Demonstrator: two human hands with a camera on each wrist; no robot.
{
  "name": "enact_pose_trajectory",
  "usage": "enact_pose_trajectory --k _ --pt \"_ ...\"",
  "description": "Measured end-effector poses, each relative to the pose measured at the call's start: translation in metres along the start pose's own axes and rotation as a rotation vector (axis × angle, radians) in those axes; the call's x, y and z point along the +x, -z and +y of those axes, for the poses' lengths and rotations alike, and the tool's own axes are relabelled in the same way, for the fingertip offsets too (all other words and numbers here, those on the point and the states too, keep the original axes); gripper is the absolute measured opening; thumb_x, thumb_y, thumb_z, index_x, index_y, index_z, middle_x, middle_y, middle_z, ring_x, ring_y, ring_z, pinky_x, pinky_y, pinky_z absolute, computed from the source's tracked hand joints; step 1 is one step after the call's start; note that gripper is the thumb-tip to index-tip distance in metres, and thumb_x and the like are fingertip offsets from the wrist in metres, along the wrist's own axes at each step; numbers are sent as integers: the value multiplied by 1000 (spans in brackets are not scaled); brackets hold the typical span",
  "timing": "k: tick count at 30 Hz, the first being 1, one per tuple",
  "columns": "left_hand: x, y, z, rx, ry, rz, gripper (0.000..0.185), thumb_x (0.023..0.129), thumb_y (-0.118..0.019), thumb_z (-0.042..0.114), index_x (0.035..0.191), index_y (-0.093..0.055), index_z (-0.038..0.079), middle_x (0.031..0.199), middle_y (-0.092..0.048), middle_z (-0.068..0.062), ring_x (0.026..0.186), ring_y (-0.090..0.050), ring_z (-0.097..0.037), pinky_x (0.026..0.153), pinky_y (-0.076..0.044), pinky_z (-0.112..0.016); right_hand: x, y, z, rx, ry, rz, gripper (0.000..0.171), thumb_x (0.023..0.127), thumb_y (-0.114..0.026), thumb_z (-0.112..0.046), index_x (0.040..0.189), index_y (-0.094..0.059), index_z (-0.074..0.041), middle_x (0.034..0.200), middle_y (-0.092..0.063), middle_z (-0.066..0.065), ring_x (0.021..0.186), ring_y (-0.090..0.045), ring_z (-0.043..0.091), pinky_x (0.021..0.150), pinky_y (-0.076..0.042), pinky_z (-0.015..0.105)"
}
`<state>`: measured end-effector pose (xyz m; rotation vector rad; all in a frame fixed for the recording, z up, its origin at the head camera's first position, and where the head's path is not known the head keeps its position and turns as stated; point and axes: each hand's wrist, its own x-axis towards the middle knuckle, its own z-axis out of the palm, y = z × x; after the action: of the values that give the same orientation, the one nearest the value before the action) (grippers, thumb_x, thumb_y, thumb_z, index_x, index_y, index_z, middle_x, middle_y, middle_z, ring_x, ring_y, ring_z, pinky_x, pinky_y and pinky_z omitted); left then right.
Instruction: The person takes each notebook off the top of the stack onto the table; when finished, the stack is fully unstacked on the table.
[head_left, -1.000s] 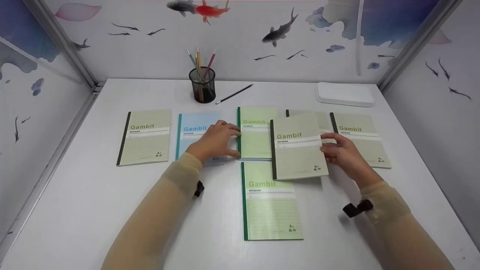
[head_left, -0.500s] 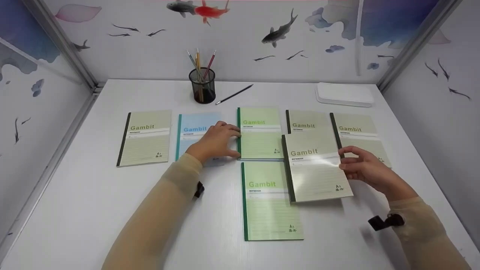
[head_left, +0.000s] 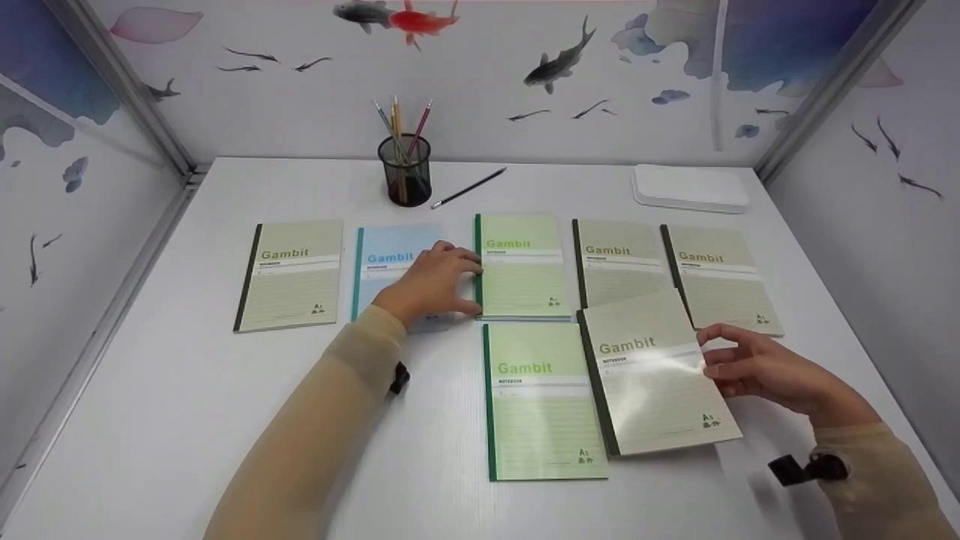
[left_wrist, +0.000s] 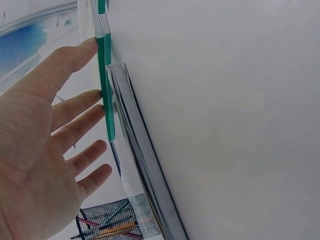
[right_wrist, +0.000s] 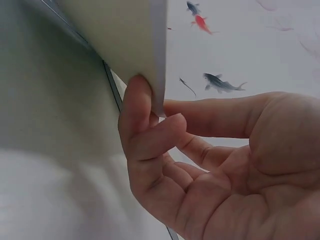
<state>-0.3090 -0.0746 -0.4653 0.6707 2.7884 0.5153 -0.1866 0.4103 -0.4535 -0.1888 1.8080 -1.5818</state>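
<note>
An olive notebook is pinched at its right edge by the right hand, just right of the front green notebook. The left hand rests flat, fingers straight, on the blue notebook. Laying down appears underway; lowering flat and letting go come next.

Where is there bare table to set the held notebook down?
Bare table lies left of the front green notebook and behind the row beside the pen cup. The back row is crowded; the right hand pinches the held notebook.
</note>
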Motion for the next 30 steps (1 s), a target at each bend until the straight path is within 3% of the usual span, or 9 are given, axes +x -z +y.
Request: enact_pose_trajectory --k 11,20,30 --pt "0 0 0 -13 9 -3 70 85 -83 48 146 -61 22 158 -48 6 147 -34 -23 125 -29 -46 -11 -3 5 -28 -96 4 29 101 -61 -3 123 -48 -16 107 -74 1 82 -66 13 76 -59 29" --pt "1 -2 -1 -7 8 4 69 85 -83 49 145 -61 23 158 -48 8 148 -34 -22 126 -28 -45 -12 -14 2 -178 -226 107 37 96 -71 -11 123 -46 -8 93 -69 0 75 -62 14 69 -58 28" --pt "-1 -1 0 -14 10 0 70 85 -83 49 146 -60 22 159 -47 7 148 -34 -22 125 -28 -45 -9 -30 -1 -379 -296 221 44 91 -74 -14 125 -51 2 94 -72 5 77 -71 19 66 -59 33"
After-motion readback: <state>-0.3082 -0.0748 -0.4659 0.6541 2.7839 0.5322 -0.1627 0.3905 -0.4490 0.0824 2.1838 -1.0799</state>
